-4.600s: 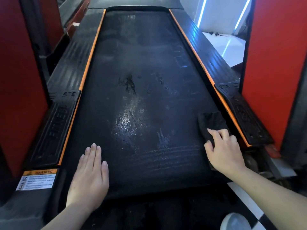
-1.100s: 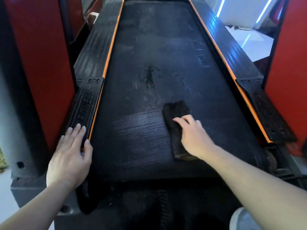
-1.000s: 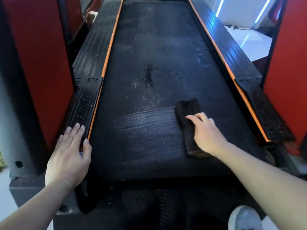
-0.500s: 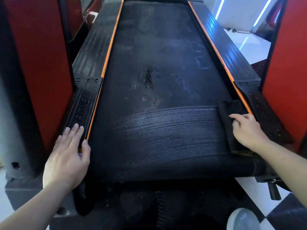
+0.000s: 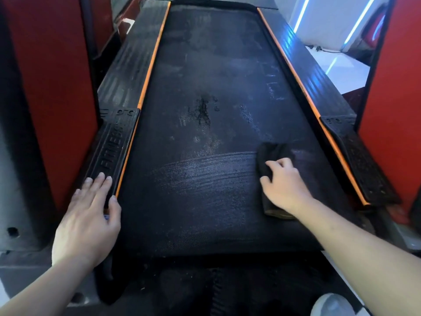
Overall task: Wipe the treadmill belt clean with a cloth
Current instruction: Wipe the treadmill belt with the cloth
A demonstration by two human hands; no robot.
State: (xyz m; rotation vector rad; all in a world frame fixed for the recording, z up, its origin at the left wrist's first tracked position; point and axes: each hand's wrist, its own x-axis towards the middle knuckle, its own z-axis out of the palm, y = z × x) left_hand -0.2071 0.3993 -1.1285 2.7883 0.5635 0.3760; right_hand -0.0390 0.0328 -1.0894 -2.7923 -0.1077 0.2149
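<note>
The black treadmill belt [image 5: 205, 206] runs away from me between orange-edged side rails. A dark stain [image 5: 202, 110] and dusty smears mark its middle, and a band of wet wipe streaks [image 5: 205, 176] crosses the near part. A folded black cloth [image 5: 272, 151] lies on the right part of the belt at the end of the streaks. My right hand [image 5: 284, 185] lies on top of it, fingers curled into the bunched fabric, thumb at its left edge. My left hand [image 5: 88, 215] lies flat on the near end of the left side rail [image 5: 111, 151].
Red upright panels [image 5: 50, 87] stand close on both sides of the deck. The right side rail [image 5: 355, 156] has a raised black foot pad. A white shoe [image 5: 332, 304] shows at the bottom right. Shiny white floor with blue light strips [image 5: 341, 65] lies beyond the right rail.
My right hand has slid the cloth leftward from the belt's right edge back onto the belt. The left hand stays on the left rail.
</note>
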